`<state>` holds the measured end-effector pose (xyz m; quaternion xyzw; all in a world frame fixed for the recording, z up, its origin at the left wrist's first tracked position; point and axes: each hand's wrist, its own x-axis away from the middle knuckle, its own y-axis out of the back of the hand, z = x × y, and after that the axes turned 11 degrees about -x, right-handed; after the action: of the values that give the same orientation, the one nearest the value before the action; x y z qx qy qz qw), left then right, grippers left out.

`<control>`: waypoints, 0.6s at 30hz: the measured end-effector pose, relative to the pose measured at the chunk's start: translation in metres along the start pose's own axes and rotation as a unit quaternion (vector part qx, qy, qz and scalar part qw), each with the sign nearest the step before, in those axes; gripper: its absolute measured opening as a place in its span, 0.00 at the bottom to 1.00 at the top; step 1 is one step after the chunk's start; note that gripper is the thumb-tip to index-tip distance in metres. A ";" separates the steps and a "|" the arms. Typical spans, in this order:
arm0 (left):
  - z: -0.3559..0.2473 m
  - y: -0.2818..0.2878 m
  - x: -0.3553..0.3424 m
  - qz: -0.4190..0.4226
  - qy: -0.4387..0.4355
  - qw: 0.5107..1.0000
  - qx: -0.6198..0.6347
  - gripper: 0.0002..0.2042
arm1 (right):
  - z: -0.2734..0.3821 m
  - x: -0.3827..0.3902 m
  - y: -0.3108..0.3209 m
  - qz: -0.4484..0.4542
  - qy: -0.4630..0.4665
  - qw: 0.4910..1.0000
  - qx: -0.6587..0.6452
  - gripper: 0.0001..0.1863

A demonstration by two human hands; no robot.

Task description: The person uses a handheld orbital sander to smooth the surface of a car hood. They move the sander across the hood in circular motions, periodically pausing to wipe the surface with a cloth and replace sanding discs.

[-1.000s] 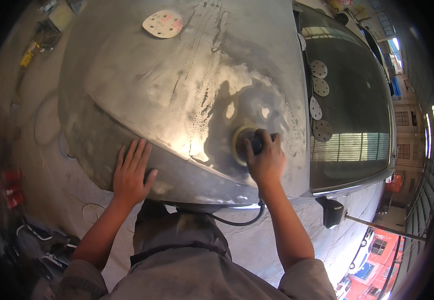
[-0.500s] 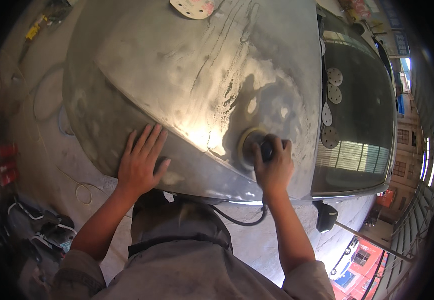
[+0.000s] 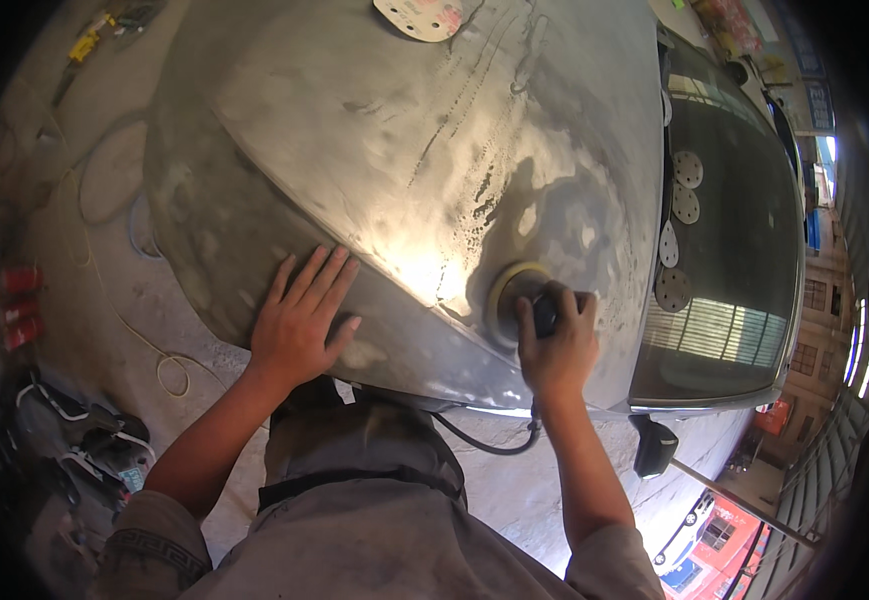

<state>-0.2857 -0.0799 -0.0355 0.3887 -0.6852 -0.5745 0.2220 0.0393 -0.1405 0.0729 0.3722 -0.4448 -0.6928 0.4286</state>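
Note:
My right hand [image 3: 562, 345] is wrapped round a round dark sander [image 3: 544, 312] with a yellowish pad edge. The pad rests on the dull grey car hood [image 3: 374, 110], over a dark damp-looking patch near the windshield side. A black hose [image 3: 484, 445] runs from the sander past the car's edge. Flat on the fender [image 3: 219, 230] lies my left hand [image 3: 302, 318], fingers stretched out and holding nothing. At the far edge of the hood is a pale sanding disc [image 3: 419, 15] with holes. The pad's underside is hidden.
Several round sanding discs [image 3: 686, 206] lie along the base of the windshield [image 3: 729, 250]. A side mirror [image 3: 654, 445] sticks out near my right arm. Red containers [image 3: 19, 308], a thin hose [image 3: 169, 375] and a motor scooter [image 3: 94, 440] stand or lie on the floor at left.
The whole scene has shifted a little to the right in view. Both hands keep nearly the same places on the car, with the sander still on the same patch.

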 end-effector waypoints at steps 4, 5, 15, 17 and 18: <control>0.000 -0.001 0.001 -0.003 0.000 1.000 -0.004 0.35 | 0.000 -0.002 -0.001 -0.005 -0.014 1.000 -0.005 0.18; 0.000 -0.001 -0.001 -0.005 -0.002 1.000 -0.008 0.35 | -0.004 -0.014 -0.005 -0.020 -0.035 0.999 0.000 0.18; 0.001 -0.001 -0.002 -0.007 -0.004 1.000 -0.005 0.35 | 0.005 -0.017 -0.007 -0.025 -0.059 0.998 0.015 0.17; 0.001 -0.002 0.002 0.000 0.000 1.000 -0.003 0.35 | 0.009 0.001 -0.005 -0.009 -0.016 1.000 0.000 0.16; 0.001 -0.002 0.000 -0.004 -0.001 1.000 -0.006 0.35 | 0.009 0.009 -0.003 -0.001 0.005 1.000 -0.003 0.16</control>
<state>-0.2855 -0.0792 -0.0375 0.3892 -0.6807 -0.5797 0.2213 0.0276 -0.1459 0.0720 0.3744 -0.4402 -0.6928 0.4312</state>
